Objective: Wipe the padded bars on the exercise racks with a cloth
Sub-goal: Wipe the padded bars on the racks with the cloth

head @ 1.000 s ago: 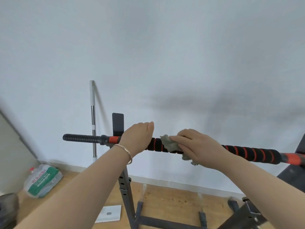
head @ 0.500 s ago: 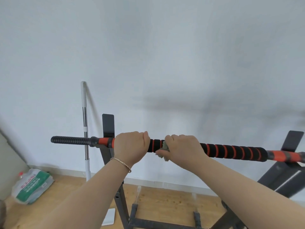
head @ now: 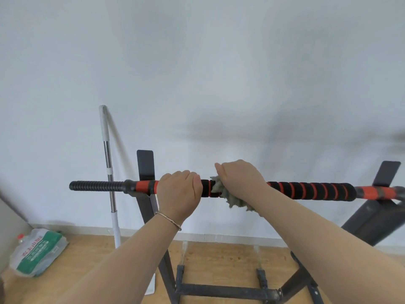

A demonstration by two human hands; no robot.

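Black foam with orange spiral stripes covers the padded bar (head: pixel 311 190). It lies level across the dark metal rack (head: pixel 145 165), resting on the upright at left and a slanted support (head: pixel 372 222) at right. The bar's left end is a ribbed black grip (head: pixel 96 185) sticking out past the upright. Orange sleeve sections sit at both ends of the foam.

Left hand (head: pixel 178 189) is wrapped over the bar from above, fingers curled round it, just right of the left upright. Thin bracelet (head: pixel 167 217) on that wrist. Right hand (head: pixel 240 181) is just beside it, with a short stretch of bar showing between the two hands. Its fingers are closed over a grey-green cloth (head: pixel 232 199) pressed onto the foam. Cloth is bunched around the bar, ragged end hanging below it under the right wrist. Both forearms reach in from the bottom edge.

Behind is a plain white wall (head: pixel 219 73). A pole (head: pixel 107 154) with white and chrome sections leans against the wall, behind the ribbed grip. Wooden floor (head: pixel 219 255) below, white skirting along the wall. Clear plastic bag (head: pixel 39 253) with a green and white label lies on the floor at far left, a red cap (head: pixel 20 236) at its top left corner. Rack base crossbar (head: pixel 225 291) sits low between the legs. A white flat object lies on the floor by the left forearm, mostly hidden; cannot tell what it is.
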